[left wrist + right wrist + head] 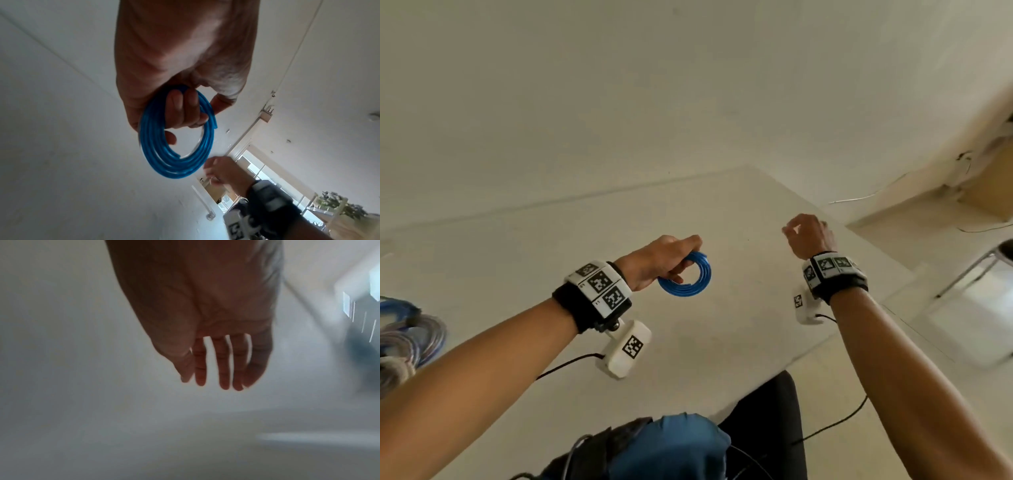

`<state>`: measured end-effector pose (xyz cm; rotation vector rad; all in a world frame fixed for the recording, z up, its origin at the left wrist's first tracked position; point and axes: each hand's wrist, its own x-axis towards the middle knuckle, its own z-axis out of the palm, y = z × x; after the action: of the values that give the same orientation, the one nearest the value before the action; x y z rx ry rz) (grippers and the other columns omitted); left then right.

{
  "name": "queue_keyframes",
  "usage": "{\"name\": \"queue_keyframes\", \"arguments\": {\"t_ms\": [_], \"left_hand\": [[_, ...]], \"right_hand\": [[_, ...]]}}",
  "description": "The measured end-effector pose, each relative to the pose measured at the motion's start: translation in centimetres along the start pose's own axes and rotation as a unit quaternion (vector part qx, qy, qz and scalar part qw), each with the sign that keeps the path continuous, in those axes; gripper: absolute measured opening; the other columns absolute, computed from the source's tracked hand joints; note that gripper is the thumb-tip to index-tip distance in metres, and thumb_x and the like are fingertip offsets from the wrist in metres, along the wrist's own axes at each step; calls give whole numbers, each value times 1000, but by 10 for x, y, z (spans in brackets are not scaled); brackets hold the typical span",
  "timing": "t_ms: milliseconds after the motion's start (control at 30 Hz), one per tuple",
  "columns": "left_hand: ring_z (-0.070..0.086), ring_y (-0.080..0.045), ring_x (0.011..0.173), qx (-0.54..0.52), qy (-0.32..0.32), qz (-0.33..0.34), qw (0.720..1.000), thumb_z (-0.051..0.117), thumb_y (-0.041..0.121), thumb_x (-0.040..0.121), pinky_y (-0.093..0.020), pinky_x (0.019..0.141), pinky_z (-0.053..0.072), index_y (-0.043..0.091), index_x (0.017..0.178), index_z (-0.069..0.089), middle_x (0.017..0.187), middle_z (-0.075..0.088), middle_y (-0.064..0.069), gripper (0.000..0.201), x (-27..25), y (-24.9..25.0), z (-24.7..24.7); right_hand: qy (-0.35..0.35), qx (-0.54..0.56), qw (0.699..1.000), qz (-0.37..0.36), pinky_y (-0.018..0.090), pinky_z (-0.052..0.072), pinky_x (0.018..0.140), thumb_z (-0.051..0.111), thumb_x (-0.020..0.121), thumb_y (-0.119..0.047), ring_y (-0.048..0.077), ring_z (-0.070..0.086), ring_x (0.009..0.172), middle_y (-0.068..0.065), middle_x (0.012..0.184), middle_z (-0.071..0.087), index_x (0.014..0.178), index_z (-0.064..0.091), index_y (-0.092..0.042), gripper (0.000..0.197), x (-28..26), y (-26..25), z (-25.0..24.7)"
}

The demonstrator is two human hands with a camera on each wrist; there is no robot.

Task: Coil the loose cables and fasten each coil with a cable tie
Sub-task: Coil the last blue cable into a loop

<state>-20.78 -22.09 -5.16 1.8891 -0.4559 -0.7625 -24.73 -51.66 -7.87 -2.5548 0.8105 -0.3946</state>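
Observation:
My left hand is raised over the white table, its fingers curled through a blue cable coil of several loops. In the left wrist view the blue cable coil hangs from those fingers, one cut end sticking out at the right. My right hand hovers to the right of the coil near the table's far corner. In the right wrist view its fingers are straight and hold nothing. A clear cable tie lies flat on the table below the right hand.
A pile of blue and grey coiled cables lies at the table's left edge. The table ends just right of my right wrist, with floor and a chair beyond. A wall runs along the table's far side.

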Motion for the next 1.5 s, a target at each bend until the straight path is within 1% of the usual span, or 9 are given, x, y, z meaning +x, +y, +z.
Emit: {"name": "queue_keyframes", "arguments": {"t_ms": [133, 333, 500, 667, 767, 900, 967, 1100, 1500], "left_hand": [[27, -11, 45, -10, 3, -1, 1000, 46, 30, 96, -31, 72, 48, 16, 68, 44, 58, 33, 3, 31, -5, -4, -4], [30, -10, 43, -33, 30, 14, 999, 45, 30, 96, -32, 73, 49, 15, 70, 48, 58, 36, 3, 30, -3, -5, -18], [31, -8, 43, -71, 55, 25, 996, 45, 29, 96, -31, 74, 50, 15, 69, 49, 58, 39, 4, 30, -5, -12, -33], [28, -12, 45, -132, 134, 1, 982, 48, 31, 94, -35, 79, 51, 13, 68, 50, 60, 36, 1, 33, -11, -30, -79], [22, -15, 45, -186, 188, -12, 964, 48, 30, 95, -38, 84, 50, 12, 68, 50, 56, 34, 1, 33, -18, -47, -114], [23, -14, 42, -235, 238, -13, 942, 45, 27, 96, -34, 79, 50, 13, 70, 49, 52, 40, 4, 31, -22, -71, -147], [25, -11, 40, -247, 263, -5, 933, 43, 26, 98, -29, 69, 48, 12, 71, 50, 47, 41, 6, 31, -21, -80, -159], [31, -9, 38, -249, 324, 3, 913, 44, 25, 99, -32, 72, 49, 10, 77, 56, 47, 44, 6, 29, -19, -99, -182], [32, -12, 47, -300, 399, 68, 864, 55, 16, 98, -27, 62, 41, 8, 85, 62, 49, 38, 2, 17, -25, -127, -208]], "right_hand": [[-71, -169, 979, 84, 39, 48, 73, 62, 93, -8, 39, 60, 87, 26, 109, 68, 108, 67, 1, 18, 3, 57, 1], [-63, -206, 975, 62, 36, 49, 71, 59, 89, -2, 37, 62, 82, 23, 103, 71, 99, 70, 1, 15, 4, 23, 12], [-178, 51, 982, 28, 26, 52, 56, 73, 89, -10, 15, 60, 57, 10, 76, 73, 73, 72, -5, 16, 8, -64, 32], [-277, 414, 865, -65, 20, 58, 65, 76, 89, -8, 12, 69, 63, 17, 90, 75, 111, 65, 1, 26, -16, -162, 46], [-324, 466, 814, -120, 19, 57, 68, 73, 92, -10, 12, 67, 66, 12, 87, 76, 124, 61, -2, 36, -29, -210, 56], [-380, 429, 796, -194, 23, 57, 70, 69, 96, -15, 15, 68, 68, 14, 85, 74, 113, 68, 3, 24, -53, -261, 92], [-362, 410, 808, -219, 28, 61, 69, 69, 96, -13, 20, 71, 67, 19, 84, 75, 111, 65, 4, 22, -63, -281, 116], [-298, 413, 818, -266, 39, 64, 72, 73, 92, -7, 31, 76, 71, 21, 84, 76, 99, 60, 4, 18, -71, -307, 151], [-262, 410, 796, -359, 45, 63, 75, 78, 87, -6, 24, 75, 76, 9, 83, 74, 89, 68, -1, 11, -84, -330, 182]]}}
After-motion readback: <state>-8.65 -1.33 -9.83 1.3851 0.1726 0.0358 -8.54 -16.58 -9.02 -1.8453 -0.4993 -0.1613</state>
